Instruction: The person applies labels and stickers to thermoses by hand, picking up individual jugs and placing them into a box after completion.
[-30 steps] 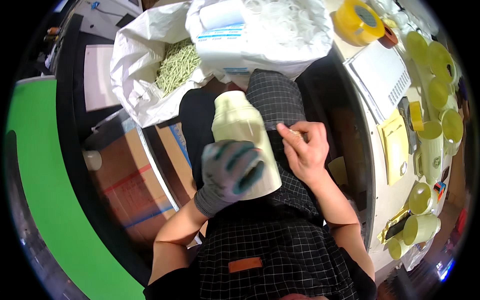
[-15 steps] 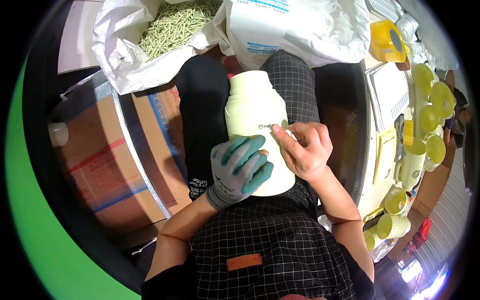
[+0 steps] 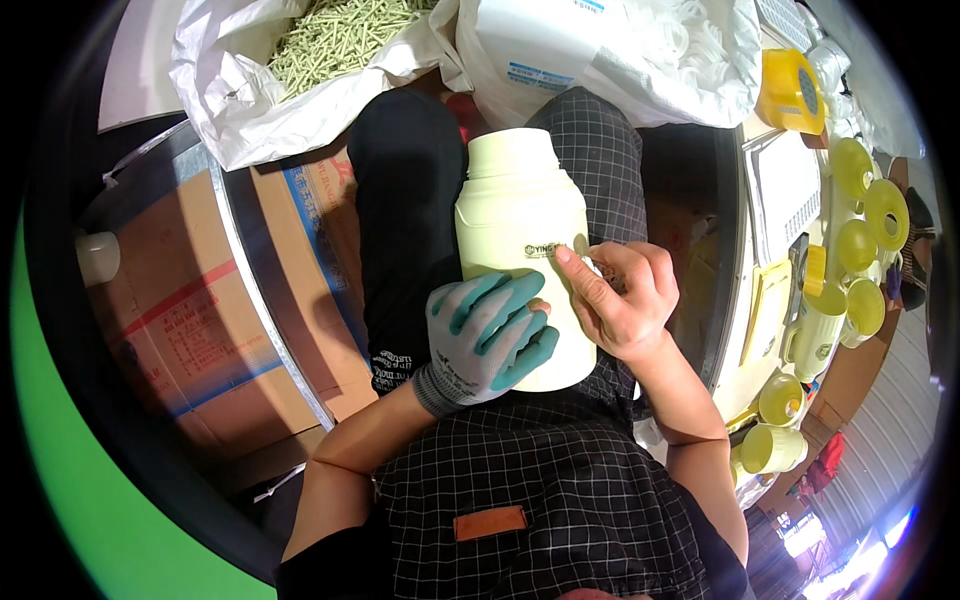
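A pale yellow flask body [image 3: 525, 215] with a stepped neck lies across my lap, neck pointing away from me. My left hand [image 3: 490, 335], in a grey and green work glove, is curled over its lower front; a bare thumb tip pokes out. My bare right hand [image 3: 630, 300] grips the right side. Its thumb presses on the wall by a small dark printed mark [image 3: 543, 250], partly covering it. The other right fingers are bent at the edge, where a handle-like part is mostly hidden.
A white sack [image 3: 215, 110] of pale green sticks and a bag [image 3: 610, 85] of white rings stand ahead. At right, a bench [image 3: 740, 290] bears yellow tape [image 3: 790, 92], papers [image 3: 783, 190] and several yellow flask parts [image 3: 820, 325]. Cardboard boxes [image 3: 190, 310] are at left.
The view has shifted slightly. The flask's neck tips a little further right, and more of the printed mark shows beside my right thumb. Both hands keep their hold.
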Tool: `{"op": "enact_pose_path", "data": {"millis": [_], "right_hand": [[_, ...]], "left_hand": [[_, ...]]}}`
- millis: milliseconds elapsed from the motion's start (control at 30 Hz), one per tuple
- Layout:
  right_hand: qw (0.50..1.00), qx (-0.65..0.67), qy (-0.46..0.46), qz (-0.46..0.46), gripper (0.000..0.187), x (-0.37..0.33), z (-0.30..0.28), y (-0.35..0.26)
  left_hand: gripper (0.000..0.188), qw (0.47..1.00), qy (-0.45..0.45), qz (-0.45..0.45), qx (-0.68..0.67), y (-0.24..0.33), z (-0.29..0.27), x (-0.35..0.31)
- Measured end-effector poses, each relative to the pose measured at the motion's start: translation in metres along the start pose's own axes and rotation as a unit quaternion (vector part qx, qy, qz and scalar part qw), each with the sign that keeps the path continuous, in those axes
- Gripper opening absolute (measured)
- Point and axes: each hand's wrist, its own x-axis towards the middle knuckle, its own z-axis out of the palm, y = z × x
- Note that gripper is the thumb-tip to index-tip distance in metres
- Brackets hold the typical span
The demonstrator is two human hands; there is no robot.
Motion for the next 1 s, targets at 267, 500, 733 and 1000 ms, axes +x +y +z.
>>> {"op": "enact_pose_path", "data": {"millis": [267,500,733,1000], "right_hand": [[1.0,-0.009,-0.015,-0.022,0.048,-0.01,0.001,0.007],[0.997,-0.034,0.025,0.062,0.045,0.014,-0.022,0.024],[0.967,0.202,0.035,0.151,0.04,-0.02,0.006,0.008],[0.891,0.423,0.007,0.162,0.039,-0.029,-0.003,-0.06]], "left_hand": [[0.052,0.997,-0.051,-0.047,0.035,0.003,-0.001,0.003],[0.051,0.998,-0.044,-0.042,0.035,0.002,0.002,0.007],[0.044,0.999,-0.027,0.03,0.031,-0.011,-0.017,0.021],[0.038,0.865,-0.219,-0.328,-0.309,-0.12,-0.031,0.151]]}}
